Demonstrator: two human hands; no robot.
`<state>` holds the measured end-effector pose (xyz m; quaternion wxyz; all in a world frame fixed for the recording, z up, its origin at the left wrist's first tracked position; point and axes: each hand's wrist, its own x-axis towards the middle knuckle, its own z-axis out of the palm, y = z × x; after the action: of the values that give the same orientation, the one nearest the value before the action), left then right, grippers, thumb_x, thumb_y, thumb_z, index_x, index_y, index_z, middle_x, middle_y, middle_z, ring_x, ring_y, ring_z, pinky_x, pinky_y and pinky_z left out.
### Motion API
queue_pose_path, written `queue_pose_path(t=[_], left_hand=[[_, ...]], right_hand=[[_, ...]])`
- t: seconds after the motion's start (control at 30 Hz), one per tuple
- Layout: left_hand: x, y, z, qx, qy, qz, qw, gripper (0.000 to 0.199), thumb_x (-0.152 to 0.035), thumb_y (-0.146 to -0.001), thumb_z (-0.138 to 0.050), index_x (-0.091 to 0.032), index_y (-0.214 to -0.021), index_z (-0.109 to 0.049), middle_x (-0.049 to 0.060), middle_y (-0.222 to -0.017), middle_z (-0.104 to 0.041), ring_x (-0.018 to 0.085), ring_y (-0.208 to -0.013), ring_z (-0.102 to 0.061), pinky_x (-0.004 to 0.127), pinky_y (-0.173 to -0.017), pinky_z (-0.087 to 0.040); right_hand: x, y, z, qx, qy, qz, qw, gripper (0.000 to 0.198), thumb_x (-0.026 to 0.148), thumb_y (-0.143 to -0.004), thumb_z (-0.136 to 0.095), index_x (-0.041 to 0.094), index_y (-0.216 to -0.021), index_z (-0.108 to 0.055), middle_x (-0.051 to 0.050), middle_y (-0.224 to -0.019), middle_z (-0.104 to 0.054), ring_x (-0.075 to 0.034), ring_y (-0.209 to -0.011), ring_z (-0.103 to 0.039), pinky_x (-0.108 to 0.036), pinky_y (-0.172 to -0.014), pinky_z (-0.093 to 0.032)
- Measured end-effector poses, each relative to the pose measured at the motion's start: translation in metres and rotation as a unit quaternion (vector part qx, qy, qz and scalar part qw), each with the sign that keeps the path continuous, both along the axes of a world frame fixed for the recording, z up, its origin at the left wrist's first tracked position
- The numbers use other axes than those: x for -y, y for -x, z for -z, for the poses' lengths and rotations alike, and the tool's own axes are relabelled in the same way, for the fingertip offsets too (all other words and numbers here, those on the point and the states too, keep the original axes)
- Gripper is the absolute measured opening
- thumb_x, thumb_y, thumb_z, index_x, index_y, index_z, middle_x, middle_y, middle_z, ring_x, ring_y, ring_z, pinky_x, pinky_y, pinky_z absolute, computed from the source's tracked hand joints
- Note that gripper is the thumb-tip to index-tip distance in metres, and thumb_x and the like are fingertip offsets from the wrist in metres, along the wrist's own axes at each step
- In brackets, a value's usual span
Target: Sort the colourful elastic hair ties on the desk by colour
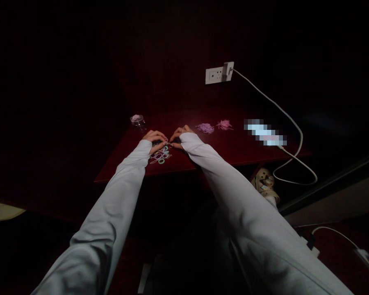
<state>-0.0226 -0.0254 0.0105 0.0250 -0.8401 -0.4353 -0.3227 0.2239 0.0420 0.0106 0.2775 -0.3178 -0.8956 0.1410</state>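
My left hand (pixel 156 138) and my right hand (pixel 181 134) meet over the dark red table, fingertips almost touching. Both are closed in a pinch around something small and pale at their tips, too small to name. Just below the left fingers lies a loose pile of colourful hair ties (pixel 159 157), with green, purple and pale rings among them. The left hand covers the upper part of that pile. To the right of my right hand sits a heap of thin purple strands or bands (pixel 205 128), and beside it a smaller pink heap (pixel 224 125).
A clear jar (pixel 137 122) with something pale pink at its top stands at the table's back left. On the right lies a blurred-out bright device (pixel 265 132), its white cable (pixel 283 108) looping up to a wall socket (pixel 214 76). A beige clog (pixel 264 183) is below the table edge.
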Motion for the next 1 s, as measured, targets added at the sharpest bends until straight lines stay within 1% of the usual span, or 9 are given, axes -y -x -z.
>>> queue_pose_path(t=[0.13, 0.27, 0.37, 0.5, 0.6, 0.7, 0.8, 1.0], left_hand=[[0.0, 0.0, -0.001, -0.001, 0.004, 0.002, 1.0, 0.03, -0.049, -0.109, -0.067, -0.026, -0.1, -0.084, 0.008, -0.123, -0.085, 0.026, -0.108, -0.072, 0.047, -0.105, -0.054], [0.002, -0.002, -0.003, 0.003, 0.005, 0.003, 1.0, 0.03, -0.05, -0.109, -0.067, -0.026, -0.102, -0.085, 0.008, -0.123, -0.085, 0.026, -0.108, -0.072, 0.048, -0.106, -0.054], [0.004, -0.003, -0.005, 0.008, -0.001, 0.0, 1.0, 0.032, -0.051, -0.109, -0.066, -0.025, -0.107, -0.085, 0.009, -0.123, -0.085, 0.027, -0.108, -0.073, 0.048, -0.106, -0.054], [0.007, -0.004, -0.006, 0.014, 0.003, -0.018, 1.0, 0.033, -0.05, -0.111, -0.063, -0.025, -0.109, -0.084, 0.009, -0.124, -0.086, 0.027, -0.109, -0.074, 0.048, -0.108, -0.054], [0.008, -0.004, -0.006, 0.014, 0.014, -0.028, 0.999, 0.032, -0.049, -0.111, -0.062, -0.025, -0.107, -0.083, 0.009, -0.124, -0.086, 0.027, -0.11, -0.075, 0.048, -0.108, -0.054], [0.008, -0.003, -0.006, 0.011, 0.018, -0.028, 0.999, 0.031, -0.048, -0.11, -0.062, -0.025, -0.106, -0.083, 0.008, -0.124, -0.086, 0.026, -0.109, -0.075, 0.048, -0.108, -0.054], [0.007, -0.002, -0.006, 0.007, 0.02, -0.027, 0.999, 0.03, -0.047, -0.11, -0.062, -0.025, -0.107, -0.082, 0.009, -0.125, -0.086, 0.027, -0.109, -0.075, 0.048, -0.108, -0.054], [0.006, -0.001, -0.004, 0.005, 0.023, -0.027, 0.999, 0.03, -0.048, -0.11, -0.062, -0.025, -0.106, -0.082, 0.008, -0.125, -0.086, 0.026, -0.109, -0.075, 0.045, -0.107, -0.054]], right_hand=[[0.006, 0.007, -0.003, 0.022, 0.0, 0.008, 1.0, 0.018, 0.042, -0.097, -0.084, 0.026, -0.104, -0.089, -0.009, -0.119, -0.077, -0.03, -0.12, -0.055, -0.047, -0.107, -0.043], [0.012, 0.006, -0.01, 0.035, -0.004, 0.012, 0.999, 0.014, 0.037, -0.1, -0.082, 0.026, -0.103, -0.089, -0.007, -0.119, -0.078, -0.029, -0.12, -0.056, -0.045, -0.107, -0.044], [0.013, 0.0, -0.016, 0.03, -0.02, 0.022, 0.999, 0.014, 0.036, -0.102, -0.078, 0.027, -0.106, -0.088, -0.008, -0.125, -0.078, -0.029, -0.123, -0.056, -0.045, -0.108, -0.046], [0.008, -0.018, -0.024, 0.04, -0.035, 0.063, 0.997, 0.014, 0.034, -0.104, -0.076, 0.027, -0.106, -0.087, -0.01, -0.128, -0.076, -0.032, -0.125, -0.055, -0.048, -0.109, -0.047], [0.002, -0.034, -0.024, 0.07, -0.055, 0.066, 0.994, 0.015, 0.033, -0.103, -0.074, 0.024, -0.104, -0.086, -0.014, -0.13, -0.074, -0.034, -0.127, -0.054, -0.049, -0.107, -0.045], [0.0, -0.045, -0.02, 0.091, -0.066, 0.074, 0.991, 0.015, 0.031, -0.102, -0.072, 0.023, -0.101, -0.085, -0.015, -0.127, -0.074, -0.036, -0.127, -0.054, -0.049, -0.106, -0.044], [-0.001, -0.047, -0.017, 0.098, -0.072, 0.076, 0.99, 0.014, 0.031, -0.101, -0.072, 0.023, -0.099, -0.084, -0.016, -0.125, -0.073, -0.036, -0.126, -0.055, -0.048, -0.105, -0.044], [0.001, -0.045, -0.02, 0.105, -0.079, 0.062, 0.989, 0.011, 0.031, -0.099, -0.075, 0.025, -0.102, -0.084, -0.014, -0.129, -0.073, -0.037, -0.128, -0.055, -0.048, -0.105, -0.043]])
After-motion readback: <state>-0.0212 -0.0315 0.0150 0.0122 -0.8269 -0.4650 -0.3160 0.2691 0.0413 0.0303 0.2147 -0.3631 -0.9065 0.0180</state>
